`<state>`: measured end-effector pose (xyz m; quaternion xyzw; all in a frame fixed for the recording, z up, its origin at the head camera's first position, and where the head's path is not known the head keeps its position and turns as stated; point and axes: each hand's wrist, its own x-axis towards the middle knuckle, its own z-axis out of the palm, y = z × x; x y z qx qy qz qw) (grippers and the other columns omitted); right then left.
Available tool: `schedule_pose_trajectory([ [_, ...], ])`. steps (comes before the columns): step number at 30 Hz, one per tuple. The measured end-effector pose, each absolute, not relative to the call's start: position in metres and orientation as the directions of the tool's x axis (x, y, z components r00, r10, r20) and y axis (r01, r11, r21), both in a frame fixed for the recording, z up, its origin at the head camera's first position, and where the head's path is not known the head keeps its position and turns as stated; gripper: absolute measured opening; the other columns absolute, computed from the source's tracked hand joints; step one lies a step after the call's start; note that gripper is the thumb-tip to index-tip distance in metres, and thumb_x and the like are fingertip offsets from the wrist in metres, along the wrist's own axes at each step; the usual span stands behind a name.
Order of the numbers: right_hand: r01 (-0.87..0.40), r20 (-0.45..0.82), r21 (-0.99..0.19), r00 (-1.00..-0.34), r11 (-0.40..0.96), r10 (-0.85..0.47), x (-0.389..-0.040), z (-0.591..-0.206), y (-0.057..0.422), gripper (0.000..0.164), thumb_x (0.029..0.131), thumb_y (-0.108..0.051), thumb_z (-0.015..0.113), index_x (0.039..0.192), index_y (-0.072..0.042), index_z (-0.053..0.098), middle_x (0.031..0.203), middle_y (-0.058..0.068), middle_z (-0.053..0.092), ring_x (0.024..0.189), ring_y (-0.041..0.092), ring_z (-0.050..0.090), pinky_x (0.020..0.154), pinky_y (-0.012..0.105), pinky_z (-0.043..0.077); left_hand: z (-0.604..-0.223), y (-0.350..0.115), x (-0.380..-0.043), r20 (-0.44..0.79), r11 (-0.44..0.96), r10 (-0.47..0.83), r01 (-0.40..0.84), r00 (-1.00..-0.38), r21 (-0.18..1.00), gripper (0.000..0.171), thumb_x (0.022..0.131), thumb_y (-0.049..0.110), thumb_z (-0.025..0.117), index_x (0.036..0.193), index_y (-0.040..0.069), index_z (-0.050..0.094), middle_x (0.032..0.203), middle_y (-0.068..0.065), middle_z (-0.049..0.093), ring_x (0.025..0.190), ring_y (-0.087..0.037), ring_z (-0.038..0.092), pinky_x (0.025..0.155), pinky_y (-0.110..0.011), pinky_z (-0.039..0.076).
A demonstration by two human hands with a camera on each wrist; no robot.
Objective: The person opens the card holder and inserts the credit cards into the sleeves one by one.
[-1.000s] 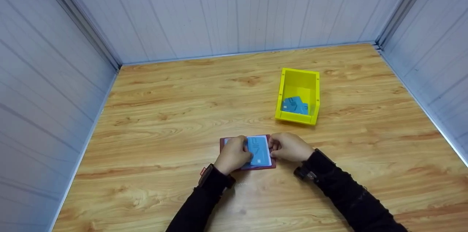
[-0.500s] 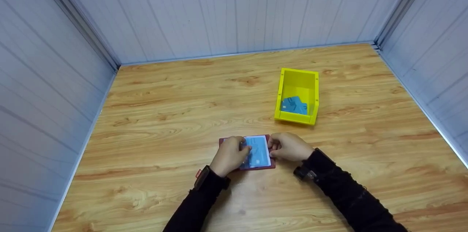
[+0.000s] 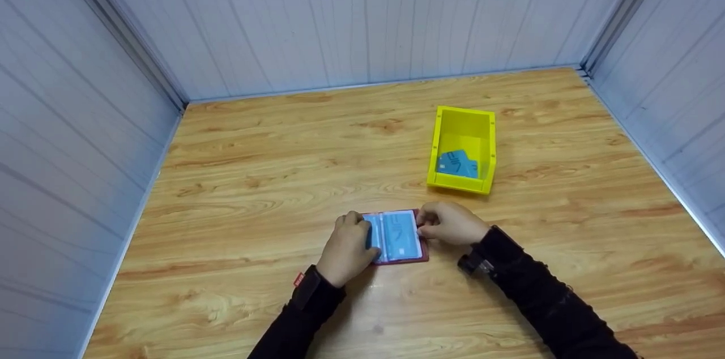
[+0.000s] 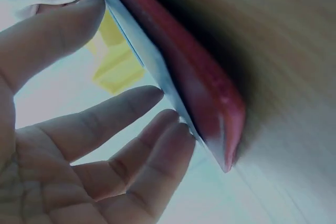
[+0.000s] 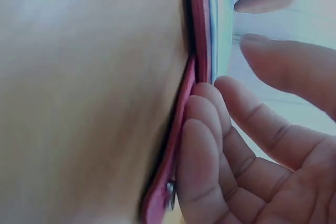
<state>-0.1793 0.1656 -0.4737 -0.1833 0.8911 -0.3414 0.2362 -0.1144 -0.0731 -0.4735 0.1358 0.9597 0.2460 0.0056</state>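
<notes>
Left hand (image 3: 346, 248) sits farther out than a second ago, baring more of the left page (image 3: 374, 229); the right hand (image 3: 453, 224) has barely shifted.

"What is each one gripping?"

"Nothing on the left: its fingers rest loosely spread on that page. On the right, bent fingers lie against the outer edge and the strap (image 5: 164, 182), near a metal snap (image 5: 170, 195); I cannot tell whether they pinch."

"And the card holder (image 3: 425, 254)?"

"Open on the wooden table (image 3: 272, 155), between both hands, nearer the person than the yellow tub (image 3: 457, 183) with its other cards (image 3: 453, 162). One blue card (image 3: 401, 234) lies at its right page and looks sleeved."

"What could go wrong?"

"If the left fingers lift, the pages may spring up, since they already stand off the red cover (image 4: 210, 103). Too hard a push from the right could make everything skid, or crease the sleeve and skew the card."
</notes>
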Motion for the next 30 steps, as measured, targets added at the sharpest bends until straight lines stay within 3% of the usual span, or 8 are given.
schedule_pose_trajectory([
  [12, -0.249, -0.087, -0.607, -0.923, 0.755, -0.375, -0.213, -0.427, 0.186, 0.021, 0.095, -0.028, 0.062, 0.102, -0.010, 0.069, 0.096, 0.008, 0.067, 0.086, 0.021, 0.058, 0.077, 0.034, 0.048, -0.473, -0.073, -0.113, 0.027, 0.856, 0.277, 0.259, -0.961, 0.447, 0.050, 0.074, 0.023, 0.083, 0.110, -0.006, 0.067, 0.123, -0.021, 0.056, 0.115, -0.037, 0.051, 0.092, -0.046, 0.050],
  [21, -0.125, -0.066, -0.531, -0.980, 0.838, -0.189, -0.241, -0.409, 0.196, 0.038, 0.097, -0.033, 0.056, 0.118, -0.002, 0.062, 0.102, 0.015, 0.067, 0.080, 0.024, 0.059, 0.069, 0.033, 0.046, -0.473, -0.073, -0.113, 0.020, 0.869, 0.263, 0.245, -0.965, 0.430, 0.053, 0.072, 0.025, 0.085, 0.111, -0.005, 0.066, 0.116, -0.018, 0.057, 0.111, -0.035, 0.053, 0.089, -0.045, 0.051],
  [26, -0.066, -0.072, -0.439, -0.991, 0.896, -0.109, -0.257, -0.416, 0.192, 0.046, 0.096, -0.030, 0.056, 0.128, 0.004, 0.058, 0.111, 0.021, 0.067, 0.085, 0.028, 0.060, 0.078, 0.041, 0.050, -0.475, -0.074, -0.114, 0.026, 0.871, 0.266, 0.251, -0.964, 0.422, 0.054, 0.072, 0.026, 0.085, 0.112, -0.006, 0.066, 0.116, -0.017, 0.057, 0.112, -0.035, 0.053, 0.089, -0.045, 0.052],
  [28, -0.058, -0.083, -0.396, -0.992, 0.917, -0.099, -0.262, -0.421, 0.190, 0.047, 0.096, -0.029, 0.056, 0.129, 0.005, 0.057, 0.116, 0.023, 0.065, 0.088, 0.029, 0.060, 0.083, 0.045, 0.051, -0.475, -0.074, -0.114, 0.029, 0.871, 0.266, 0.253, -0.963, 0.422, 0.055, 0.072, 0.026, 0.085, 0.112, -0.005, 0.066, 0.116, -0.017, 0.057, 0.112, -0.035, 0.053, 0.089, -0.045, 0.052],
  [30, -0.056, -0.098, -0.352, -0.991, 0.934, -0.096, -0.265, -0.426, 0.189, 0.042, 0.095, -0.028, 0.056, 0.119, 0.006, 0.062, 0.108, 0.023, 0.066, 0.085, 0.030, 0.059, 0.080, 0.046, 0.052, -0.475, -0.074, -0.114, 0.029, 0.871, 0.266, 0.254, -0.963, 0.421, 0.055, 0.072, 0.026, 0.085, 0.113, -0.005, 0.066, 0.117, -0.017, 0.058, 0.112, -0.035, 0.053, 0.089, -0.046, 0.052],
])
